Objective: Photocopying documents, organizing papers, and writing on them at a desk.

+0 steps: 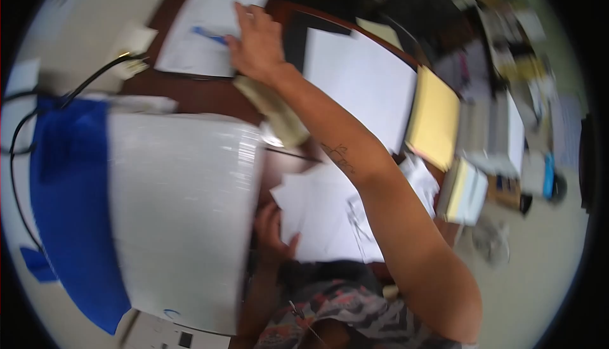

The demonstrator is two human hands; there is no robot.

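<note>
My right hand (pixel 260 43) reaches across the table to its far left part, fingers spread and palm down, at the right edge of a white sheet (pixel 190 16). A slim blue object (pixel 209 34), too blurred to name, lies on that sheet, with its right end close to my thumb; I cannot tell whether they touch. Low in the middle, my left hand (pixel 274 232) lies at the left edge of some loose white papers (pixel 317 222), its thumb and fingers apart. My right forearm crosses above the papers and hides part of them.
A white printer-like machine (pixel 184 216) with a blue cloth (pixel 73 190) stands close at left, black cables (pixel 95 81) behind it. More white sheets (pixel 361 73), a yellow paper stack (pixel 434 117) and a grey-white box (pixel 501 133) line the right. A beige strip (pixel 276 111) lies under my forearm.
</note>
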